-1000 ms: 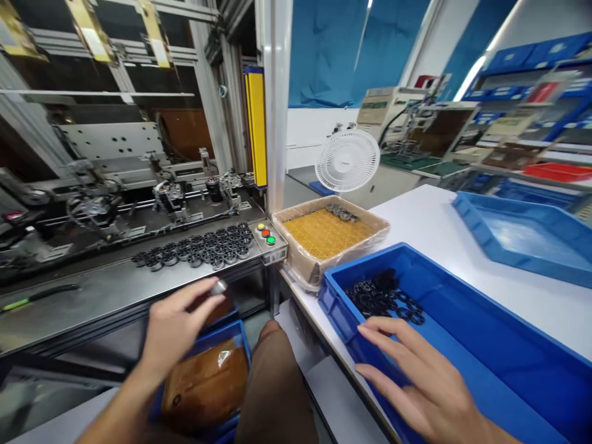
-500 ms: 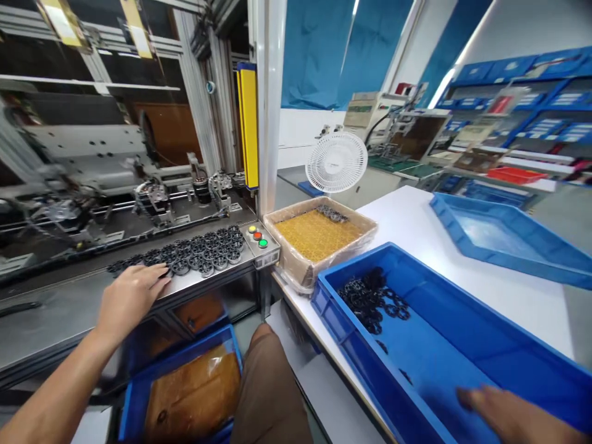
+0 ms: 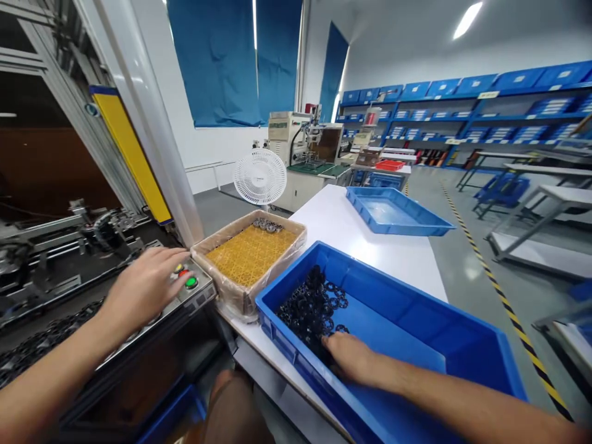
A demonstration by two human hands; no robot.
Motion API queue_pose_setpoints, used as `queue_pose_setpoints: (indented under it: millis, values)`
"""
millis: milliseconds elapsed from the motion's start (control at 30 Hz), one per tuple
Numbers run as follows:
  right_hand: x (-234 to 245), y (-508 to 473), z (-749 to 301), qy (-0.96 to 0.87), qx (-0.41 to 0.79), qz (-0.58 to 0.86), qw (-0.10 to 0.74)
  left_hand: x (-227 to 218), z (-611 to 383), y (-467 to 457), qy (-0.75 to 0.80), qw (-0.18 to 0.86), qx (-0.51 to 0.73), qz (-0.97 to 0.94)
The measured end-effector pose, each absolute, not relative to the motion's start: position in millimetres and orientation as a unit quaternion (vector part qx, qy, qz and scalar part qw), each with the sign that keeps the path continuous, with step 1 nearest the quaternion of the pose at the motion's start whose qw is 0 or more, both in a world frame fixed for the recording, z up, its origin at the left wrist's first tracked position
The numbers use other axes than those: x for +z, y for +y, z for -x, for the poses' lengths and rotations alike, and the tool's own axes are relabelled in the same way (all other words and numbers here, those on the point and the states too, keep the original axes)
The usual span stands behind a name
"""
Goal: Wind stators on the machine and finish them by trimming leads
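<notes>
My left hand (image 3: 150, 280) is over the button box (image 3: 203, 290), its fingers stretched out and nothing visible in them. The green button (image 3: 191, 282) shows just right of its thumb. Inside the deep blue bin (image 3: 398, 290), my right hand (image 3: 349, 354) is curled down against a pile of black ring-shaped parts (image 3: 305, 305). Its fingertips are partly hidden, and I cannot make out what they hold. More black round parts (image 3: 50, 333) lie on the machine's front ledge, below and left of my left hand.
A plastic-lined carton (image 3: 250, 293) with a yellow layer and a few dark round parts (image 3: 268, 226) stands between machine and bin. Behind it is a white fan (image 3: 260, 177). A shallow blue tray (image 3: 393, 209) rests on the white table (image 3: 319, 209). A yellow guard post (image 3: 132, 154) rises at left.
The view has swung right. My left hand has left the round parts on the ledge and is over the button box. My right hand has moved along the bin to the black pile.
</notes>
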State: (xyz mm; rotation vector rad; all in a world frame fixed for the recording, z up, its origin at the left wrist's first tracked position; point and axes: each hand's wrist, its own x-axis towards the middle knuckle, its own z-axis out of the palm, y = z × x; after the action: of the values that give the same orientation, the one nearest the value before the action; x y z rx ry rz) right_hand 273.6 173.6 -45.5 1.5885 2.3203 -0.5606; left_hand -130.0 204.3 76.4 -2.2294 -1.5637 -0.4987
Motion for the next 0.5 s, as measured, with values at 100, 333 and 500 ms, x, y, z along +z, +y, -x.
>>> queue_pose_setpoints:
  millis: [100,333,500]
  values:
    - [-42.1,175.6,-267.3,0.825,-0.201,-0.518,0.107,86.3,72.5,275.3,-0.538,0.151,-0.111,0.821]
    - [-53.0,176.3,-277.1,0.868,-0.215,-0.446,0.047,52.0,-22.3,403.4,-0.547,0.080,-0.022,0.833]
    - [-72.9,190.3,-288.7,0.883,-0.237,-0.404,0.025,26.6,-49.9,448.4,-0.569,0.052,-0.033,0.820]
